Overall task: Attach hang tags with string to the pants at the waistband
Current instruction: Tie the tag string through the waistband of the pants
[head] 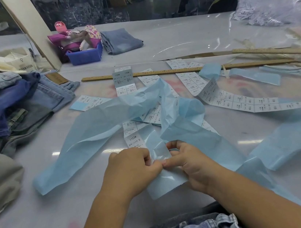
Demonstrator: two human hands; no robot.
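While hands (131, 166) (189, 164) pinch glossy blue strip (161, 170).

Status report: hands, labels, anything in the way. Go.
Left hand and right hand pinching glossy pale-blue label backing strip. Printed white size labels scattered. Crumpled blue backing paper clutters white table.

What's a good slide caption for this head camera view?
Both hands pinch a blue backing strip beside size stickers.

Pale blue label strip (160, 162) with white printed stickers, flat mid-table
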